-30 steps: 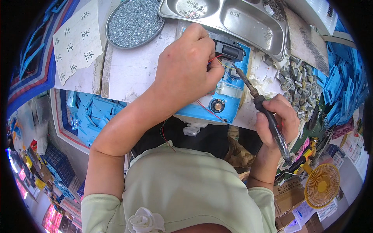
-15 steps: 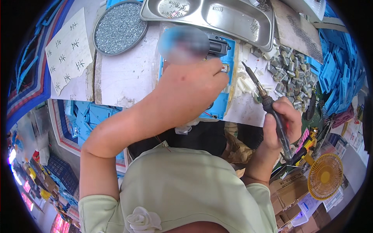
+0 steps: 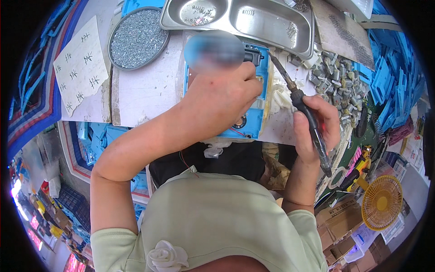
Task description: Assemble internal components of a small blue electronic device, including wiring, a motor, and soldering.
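Note:
My right hand [image 3: 327,119] grips a soldering iron [image 3: 297,96] by its dark handle. Its tip points up and left and appears close to the right edge of a blue plastic casing [image 3: 257,117]. Over that casing, my left hand [image 3: 222,100] bends its fingers inward beside a dark module [image 3: 253,55]. The fingertips and whatever they pinch are hidden, partly behind a blurred patch. A round dark part [image 3: 240,121] sits low in the casing, with a thin red wire near its bottom edge.
A round tray of small screws [image 3: 138,38] stands at the far left, near a handwritten paper sheet [image 3: 81,65]. A steel compartment tray [image 3: 272,27] lies at the back. Grey metal parts [image 3: 337,86] and blue plastic pieces [image 3: 398,86] are heaped right; a yellow fan [image 3: 382,203] stands lower right.
My right hand has carried the soldering iron up and left, bringing its tip to the casing's right edge. The left hand stays over the casing, shifted slightly.

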The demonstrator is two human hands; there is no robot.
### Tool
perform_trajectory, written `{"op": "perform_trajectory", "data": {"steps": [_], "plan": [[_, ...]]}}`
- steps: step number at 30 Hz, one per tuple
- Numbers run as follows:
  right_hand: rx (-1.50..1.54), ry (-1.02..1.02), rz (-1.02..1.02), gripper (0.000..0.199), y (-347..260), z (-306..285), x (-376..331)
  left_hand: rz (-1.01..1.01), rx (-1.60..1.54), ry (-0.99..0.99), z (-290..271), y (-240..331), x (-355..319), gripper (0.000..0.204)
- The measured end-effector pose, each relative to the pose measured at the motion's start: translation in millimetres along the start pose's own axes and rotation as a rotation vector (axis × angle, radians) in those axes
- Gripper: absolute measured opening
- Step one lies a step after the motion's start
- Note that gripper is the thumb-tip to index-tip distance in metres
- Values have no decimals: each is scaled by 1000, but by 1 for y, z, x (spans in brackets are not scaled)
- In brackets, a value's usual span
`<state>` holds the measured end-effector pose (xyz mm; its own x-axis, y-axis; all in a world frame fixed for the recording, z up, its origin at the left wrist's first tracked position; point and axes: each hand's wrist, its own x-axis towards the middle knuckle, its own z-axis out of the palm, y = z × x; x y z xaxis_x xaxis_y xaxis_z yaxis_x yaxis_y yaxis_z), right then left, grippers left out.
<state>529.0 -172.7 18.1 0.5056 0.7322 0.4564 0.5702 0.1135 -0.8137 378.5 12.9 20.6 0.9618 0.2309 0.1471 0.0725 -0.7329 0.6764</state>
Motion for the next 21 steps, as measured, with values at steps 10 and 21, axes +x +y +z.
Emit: {"op": "perform_trajectory", "data": {"steps": [10, 21], "plan": [[35, 56, 6, 35, -3, 2, -6, -100, -349, 29, -10, -12, -7, 13], [-40, -42, 41, 34, -15, -26, -16, 154, -243, 23, -9, -24, -7, 14]]}}
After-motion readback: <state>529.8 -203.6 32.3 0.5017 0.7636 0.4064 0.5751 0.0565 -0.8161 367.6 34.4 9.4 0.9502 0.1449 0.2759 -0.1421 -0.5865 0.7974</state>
